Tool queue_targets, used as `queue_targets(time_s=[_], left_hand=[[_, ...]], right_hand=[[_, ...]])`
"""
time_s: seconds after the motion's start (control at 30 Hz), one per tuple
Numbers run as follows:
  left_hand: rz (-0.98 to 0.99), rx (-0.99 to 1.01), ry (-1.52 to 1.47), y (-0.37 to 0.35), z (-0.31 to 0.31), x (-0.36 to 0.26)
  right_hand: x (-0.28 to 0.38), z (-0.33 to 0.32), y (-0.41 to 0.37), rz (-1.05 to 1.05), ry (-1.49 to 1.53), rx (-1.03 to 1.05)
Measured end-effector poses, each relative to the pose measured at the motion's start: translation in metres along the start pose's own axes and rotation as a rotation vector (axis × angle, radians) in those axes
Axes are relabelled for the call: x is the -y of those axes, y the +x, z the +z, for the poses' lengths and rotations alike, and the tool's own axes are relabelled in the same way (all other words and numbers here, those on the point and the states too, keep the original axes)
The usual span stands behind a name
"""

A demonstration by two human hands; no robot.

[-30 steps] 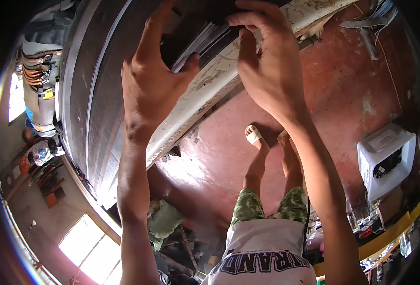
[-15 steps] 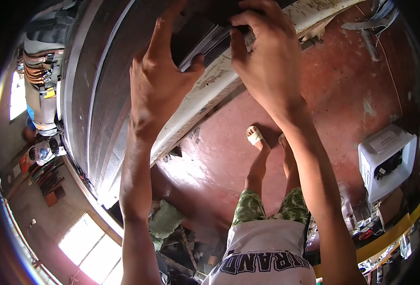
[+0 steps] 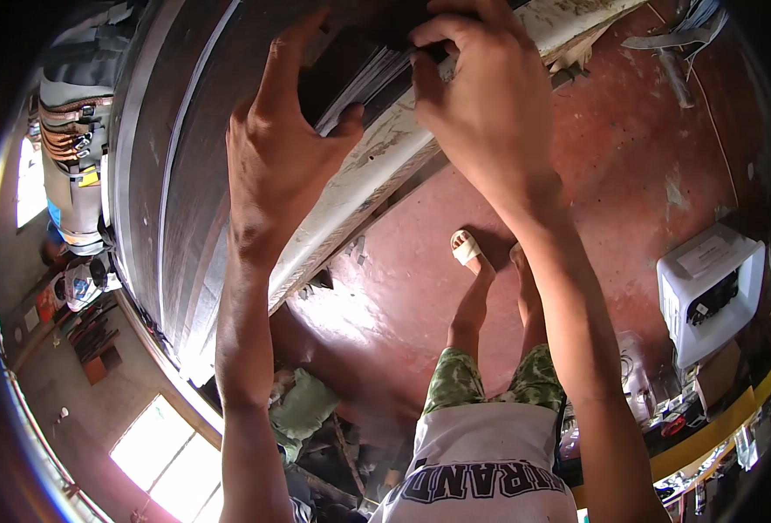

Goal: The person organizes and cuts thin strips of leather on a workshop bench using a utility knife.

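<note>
As both arms stretch out, left hand (image 3: 276,152) and right hand (image 3: 481,109) clamp the sheet stack (image 3: 370,71).

The floor (image 3: 647,148) is smooth red concrete, scuffed pale in patches, with a glare of daylight on it near the foot of the table (image 3: 351,205). The long table has a worn, whitish front edge and a dark top crossed by metal strips. One bright window (image 3: 163,462) glows at lower left, and a second window (image 3: 30,174) higher on the left. A white plastic box (image 3: 708,288) (a label on its top) sits on the floor at right, near a yellow strip (image 3: 717,427).
</note>
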State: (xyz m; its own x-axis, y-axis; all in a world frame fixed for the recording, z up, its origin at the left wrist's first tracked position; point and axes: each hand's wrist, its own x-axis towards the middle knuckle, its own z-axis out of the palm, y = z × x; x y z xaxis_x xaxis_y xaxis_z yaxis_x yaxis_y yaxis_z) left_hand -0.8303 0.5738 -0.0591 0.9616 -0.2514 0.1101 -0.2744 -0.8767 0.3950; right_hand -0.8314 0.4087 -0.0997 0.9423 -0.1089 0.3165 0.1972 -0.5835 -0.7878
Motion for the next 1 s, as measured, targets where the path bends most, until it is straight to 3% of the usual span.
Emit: queue_targets(time_s=[0.13,0.27,0.47,0.83,0.93,1.0], left_hand=[[-0.074,0.010,0.001,-0.002,-0.005,-0.003],[-0.003,-0.046,-0.041,-0.004,-0.004,0.004],[0.005,-0.063,-0.027,-0.003,0.002,0.007],[0.144,-0.093,0.010,-0.010,0.002,0.022],[0.077,-0.085,-0.030,-0.013,0.002,0.020],[0.043,-0.041,-0.037,-0.013,0.000,0.020]], right_hand=[[-0.002,0.001,0.006,0.056,0.039,0.032],[-0.003,-0.002,0.014,0.146,0.036,0.131],[-0.006,-0.005,0.013,0.003,-0.027,0.096],[0.005,-0.008,0.012,0.044,-0.028,0.124],[0.020,-0.012,0.012,0.098,-0.089,0.099],[0.006,-0.012,0.012,0.146,0.056,0.146]])
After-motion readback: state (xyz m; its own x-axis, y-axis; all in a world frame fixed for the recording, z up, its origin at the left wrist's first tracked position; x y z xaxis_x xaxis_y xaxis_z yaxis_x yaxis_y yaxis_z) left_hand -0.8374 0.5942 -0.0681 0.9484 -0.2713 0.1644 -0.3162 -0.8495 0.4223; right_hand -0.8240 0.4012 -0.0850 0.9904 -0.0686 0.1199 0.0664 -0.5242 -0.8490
